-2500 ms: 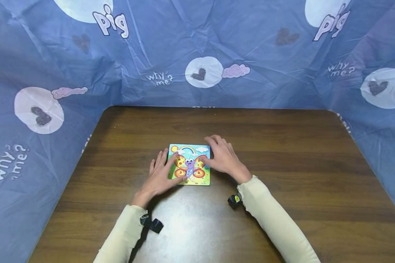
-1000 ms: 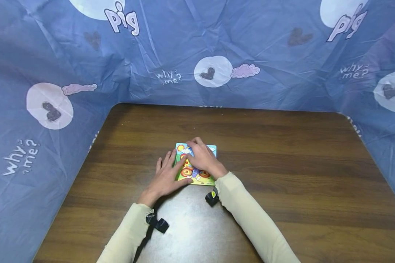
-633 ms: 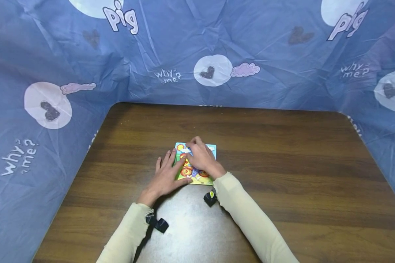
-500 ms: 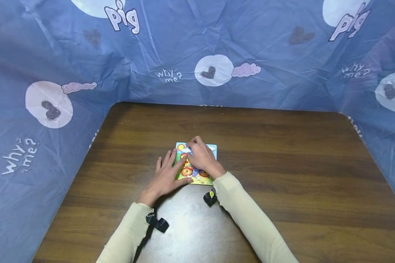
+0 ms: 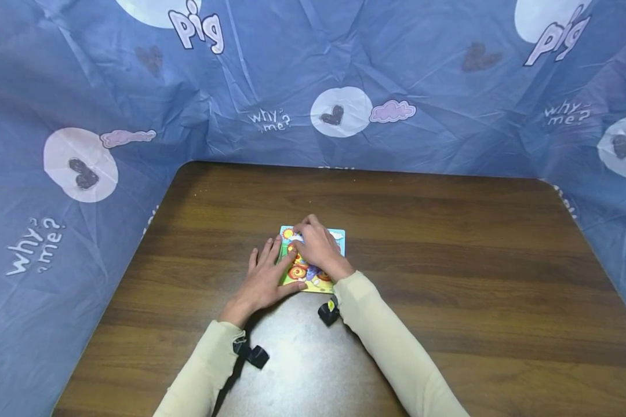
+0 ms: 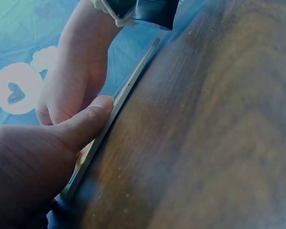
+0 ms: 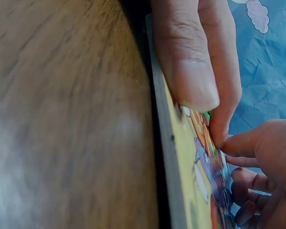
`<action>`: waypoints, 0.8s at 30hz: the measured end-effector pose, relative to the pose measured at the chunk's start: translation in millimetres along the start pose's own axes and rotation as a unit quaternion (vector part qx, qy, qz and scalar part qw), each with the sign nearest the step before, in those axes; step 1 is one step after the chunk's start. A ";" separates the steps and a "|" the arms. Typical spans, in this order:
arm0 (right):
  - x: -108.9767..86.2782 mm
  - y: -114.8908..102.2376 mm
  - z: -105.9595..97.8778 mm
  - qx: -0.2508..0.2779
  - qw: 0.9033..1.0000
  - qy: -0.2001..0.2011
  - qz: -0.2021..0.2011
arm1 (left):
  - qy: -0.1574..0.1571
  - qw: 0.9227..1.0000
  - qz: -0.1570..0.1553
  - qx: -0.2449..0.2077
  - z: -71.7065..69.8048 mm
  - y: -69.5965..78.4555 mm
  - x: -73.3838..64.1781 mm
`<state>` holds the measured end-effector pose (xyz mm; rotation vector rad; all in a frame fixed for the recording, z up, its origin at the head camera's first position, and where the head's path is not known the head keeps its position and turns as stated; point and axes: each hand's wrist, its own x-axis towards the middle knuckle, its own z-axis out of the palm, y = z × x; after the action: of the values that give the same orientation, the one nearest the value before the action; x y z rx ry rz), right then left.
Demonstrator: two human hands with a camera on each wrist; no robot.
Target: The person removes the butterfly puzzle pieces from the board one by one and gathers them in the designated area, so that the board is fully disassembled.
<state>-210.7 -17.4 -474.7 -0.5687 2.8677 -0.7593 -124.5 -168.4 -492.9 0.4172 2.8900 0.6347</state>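
A square wooden puzzle board (image 5: 324, 286) with a butterfly picture lies flat on the table, its thin edge showing in both wrist views. My left hand (image 5: 263, 284) rests along its left side, fingers spread; the thumb (image 6: 102, 102) presses on the near edge. Over the upper middle of the board is my right hand (image 5: 317, 246), with thumb and fingers curled down onto a butterfly wing puzzle piece (image 5: 291, 248). In the right wrist view, the right fingertips (image 7: 240, 188) meet the picture close to the left index finger (image 7: 224, 114). Much of the butterfly is hidden beneath the right hand.
The brown wooden table (image 5: 448, 260) extends around the board on every side. A blue printed cloth (image 5: 271, 69) hangs behind and at both sides. Each wrist carries a small black camera, such as the left wrist camera (image 5: 257, 357).
Since the earliest frame, my right hand has moved left from the board's right edge onto its upper middle, and its fingers have curled. The left hand stays on the board.
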 end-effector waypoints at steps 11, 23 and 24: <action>3.3 -14.0 5.7 0.008 1.000 0.007 0.025 | -0.003 1.000 0.000 0.003 -0.8 0.2 -1.9; 5.0 -17.3 3.7 0.008 0.999 -0.001 0.032 | 0.002 1.000 0.002 0.010 0.9 -2.0 -0.9; 5.5 -17.0 3.0 0.009 0.999 -0.005 0.034 | 0.003 1.000 0.004 0.010 1.1 -2.2 -0.9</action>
<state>-209.7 -34.6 -468.9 -0.4692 2.8523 -0.7698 -124.0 -170.1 -494.8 0.4298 2.9043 0.6111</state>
